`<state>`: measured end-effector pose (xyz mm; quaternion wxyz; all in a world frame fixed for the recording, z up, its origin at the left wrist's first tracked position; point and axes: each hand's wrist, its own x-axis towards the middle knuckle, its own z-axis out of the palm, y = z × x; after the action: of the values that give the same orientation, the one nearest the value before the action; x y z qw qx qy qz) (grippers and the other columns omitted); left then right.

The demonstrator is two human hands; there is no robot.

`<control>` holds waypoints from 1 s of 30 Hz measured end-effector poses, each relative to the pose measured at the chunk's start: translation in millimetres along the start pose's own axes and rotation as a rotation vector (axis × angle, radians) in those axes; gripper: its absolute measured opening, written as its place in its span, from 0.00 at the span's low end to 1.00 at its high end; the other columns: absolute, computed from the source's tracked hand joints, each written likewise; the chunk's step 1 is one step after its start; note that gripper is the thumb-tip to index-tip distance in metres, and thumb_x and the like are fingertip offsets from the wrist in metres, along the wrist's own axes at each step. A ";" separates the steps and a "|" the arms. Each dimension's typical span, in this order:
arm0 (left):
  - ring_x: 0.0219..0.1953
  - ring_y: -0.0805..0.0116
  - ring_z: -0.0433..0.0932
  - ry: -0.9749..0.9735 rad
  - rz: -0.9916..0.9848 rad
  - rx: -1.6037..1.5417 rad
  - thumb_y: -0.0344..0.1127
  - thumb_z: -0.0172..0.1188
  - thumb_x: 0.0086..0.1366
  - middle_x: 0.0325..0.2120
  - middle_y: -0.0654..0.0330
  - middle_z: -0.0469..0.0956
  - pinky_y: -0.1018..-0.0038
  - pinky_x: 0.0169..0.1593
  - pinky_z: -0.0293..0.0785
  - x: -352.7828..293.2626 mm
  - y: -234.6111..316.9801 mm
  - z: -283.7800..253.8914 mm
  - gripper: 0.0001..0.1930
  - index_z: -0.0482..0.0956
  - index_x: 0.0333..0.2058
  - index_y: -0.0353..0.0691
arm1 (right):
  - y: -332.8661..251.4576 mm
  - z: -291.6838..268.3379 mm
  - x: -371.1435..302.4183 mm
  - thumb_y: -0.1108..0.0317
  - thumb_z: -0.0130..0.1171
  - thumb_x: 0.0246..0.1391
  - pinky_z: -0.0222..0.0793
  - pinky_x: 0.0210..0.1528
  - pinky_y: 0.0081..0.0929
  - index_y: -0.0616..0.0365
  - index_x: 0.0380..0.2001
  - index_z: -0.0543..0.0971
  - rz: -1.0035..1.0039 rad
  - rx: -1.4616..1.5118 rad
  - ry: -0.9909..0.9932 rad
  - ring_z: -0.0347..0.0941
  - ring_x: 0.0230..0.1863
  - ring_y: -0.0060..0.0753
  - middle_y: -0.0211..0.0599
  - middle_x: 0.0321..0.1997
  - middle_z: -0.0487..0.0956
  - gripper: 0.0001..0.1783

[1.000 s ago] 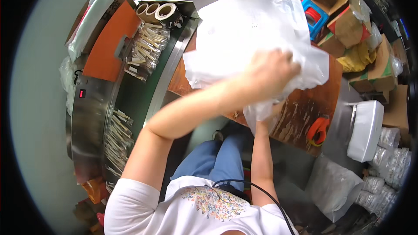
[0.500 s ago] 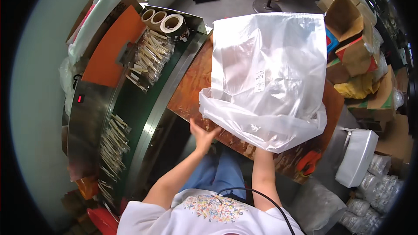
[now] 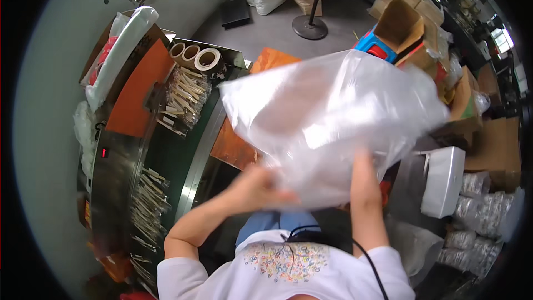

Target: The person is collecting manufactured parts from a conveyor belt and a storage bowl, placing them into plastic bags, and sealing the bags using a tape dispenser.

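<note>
A large translucent white plastic bag [image 3: 333, 128] is lifted off the wooden table [image 3: 236, 147] and spread out in front of me, blurred by motion. At its near left edge is my left hand [image 3: 255, 186], with the thumb against the film. Motion smears its fingers, so whether they grip the bag is unclear. My right forearm runs up into the bag's near side. My right hand [image 3: 363, 161] is veiled by the film and its fingers are hidden.
On the left, a green conveyor [image 3: 189, 150] carries bundles of wrapped wooden sticks [image 3: 186, 97] beside tape rolls [image 3: 207, 60]. Cardboard boxes [image 3: 397, 25] and a white bin [image 3: 444, 183] stand at the right. A round-based stand [image 3: 310, 26] is on the floor beyond.
The bag has risen off the table, tilted and crumpled toward me. My left hand has come up to its near edge. My right forearm has moved to the right and up.
</note>
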<state>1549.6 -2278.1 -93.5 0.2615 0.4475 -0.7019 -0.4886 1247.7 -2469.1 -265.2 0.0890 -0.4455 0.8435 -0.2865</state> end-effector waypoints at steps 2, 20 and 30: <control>0.36 0.75 0.75 0.332 -0.175 -0.558 0.32 0.65 0.49 0.33 0.61 0.77 0.78 0.40 0.72 9.2 29.0 -45.8 0.21 0.73 0.43 0.33 | 15.9 6.5 20.5 0.46 0.59 0.40 0.64 0.44 0.41 0.63 0.45 0.69 -0.092 -0.037 0.605 0.70 0.37 0.52 0.52 0.45 0.71 0.35; 0.30 0.70 0.78 0.431 -0.255 -1.163 0.39 0.52 0.61 0.32 0.57 0.77 0.73 0.36 0.76 74.9 60.4 -133.7 0.15 0.72 0.40 0.31 | -16.5 28.8 12.1 0.51 0.65 0.33 0.61 0.54 0.38 0.53 0.57 0.60 0.146 -0.117 -0.454 0.66 0.54 0.47 0.46 0.54 0.68 0.46; 0.31 0.70 0.77 0.300 -0.524 -0.890 0.48 0.57 0.58 0.33 0.55 0.76 0.73 0.33 0.77 156.4 -19.4 -157.8 0.24 0.73 0.41 0.29 | -166.6 -78.4 18.9 0.47 0.61 0.40 0.61 0.50 0.39 0.60 0.49 0.68 -0.357 -0.565 -0.899 0.63 0.54 0.48 0.51 0.53 0.67 0.36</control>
<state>1611.3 -2490.0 -61.4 0.3926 0.5184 -0.2468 -0.7185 1321.5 -2525.6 -105.1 0.2671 -0.6663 0.6780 0.1583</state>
